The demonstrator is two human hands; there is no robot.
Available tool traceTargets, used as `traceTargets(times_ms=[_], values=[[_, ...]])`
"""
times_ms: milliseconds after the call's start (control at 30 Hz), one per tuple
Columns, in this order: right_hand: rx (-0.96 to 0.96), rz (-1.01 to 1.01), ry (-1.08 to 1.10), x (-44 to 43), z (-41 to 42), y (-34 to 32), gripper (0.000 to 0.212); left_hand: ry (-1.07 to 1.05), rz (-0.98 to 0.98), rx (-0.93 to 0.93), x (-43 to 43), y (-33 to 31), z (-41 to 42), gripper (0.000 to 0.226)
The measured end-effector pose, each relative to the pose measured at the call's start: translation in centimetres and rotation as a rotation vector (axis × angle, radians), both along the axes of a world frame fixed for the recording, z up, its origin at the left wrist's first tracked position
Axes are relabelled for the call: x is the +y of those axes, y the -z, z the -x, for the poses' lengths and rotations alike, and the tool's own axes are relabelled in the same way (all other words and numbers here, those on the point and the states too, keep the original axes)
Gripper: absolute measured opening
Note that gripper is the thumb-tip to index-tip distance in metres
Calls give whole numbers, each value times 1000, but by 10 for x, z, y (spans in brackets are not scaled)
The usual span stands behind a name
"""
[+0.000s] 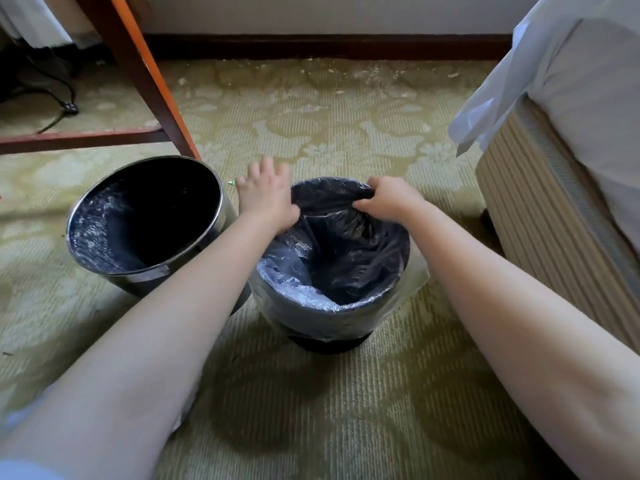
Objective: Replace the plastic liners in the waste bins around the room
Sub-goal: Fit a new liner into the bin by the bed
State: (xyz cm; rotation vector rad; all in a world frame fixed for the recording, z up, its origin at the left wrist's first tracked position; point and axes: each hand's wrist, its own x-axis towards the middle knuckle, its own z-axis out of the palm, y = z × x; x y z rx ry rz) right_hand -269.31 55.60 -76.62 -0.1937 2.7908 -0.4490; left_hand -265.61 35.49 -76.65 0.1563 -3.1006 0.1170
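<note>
The liner (294,271) sat loose in the right-hand bin (329,342) on the carpet (311,410), the right hand (391,199) with its grip pinched on the far edge, the left hand (266,199) splayed flat over the far-left rim, so pulling that edge evenly outward over the rim seemed best.

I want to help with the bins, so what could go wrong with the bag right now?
The liner is thin, and the fingers of the right hand pinch it at the far rim, so a hard tug might tear it. On the far side it sags inside the bin, so it might slip down if let go. The left hand is right beside the other bin and could bump it.
</note>
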Motion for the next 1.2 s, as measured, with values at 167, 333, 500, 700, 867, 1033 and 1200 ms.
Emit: traceTargets(times_ms=[167, 333, 500, 700, 867, 1033, 1200], values=[[91, 86, 73, 18, 4, -33, 49, 298, -181, -7, 57, -20, -23, 27], [-179, 89, 80, 14, 0, -36, 45, 154, -806, -618, 129, -4, -49, 60], [-108, 27, -30, -2, -9, -20, 30, 277, -547, -611, 151, 0, -70, 33], [-66, 54, -14, -6, -11, -11, 41, 429, -505, -696, 115, 4, -93, 16], [162, -28, 19, -4, -17, -5, 41, 412, -603, -656, 75, -11, -76, 36], [499, -92, -150, -5, -37, -8, 36, 435, -11, -703, 31, 7, -57, 22], [614, -102, -408, -11, -58, -2, 34, 446, 187, -748, 38, 8, -54, 18]])
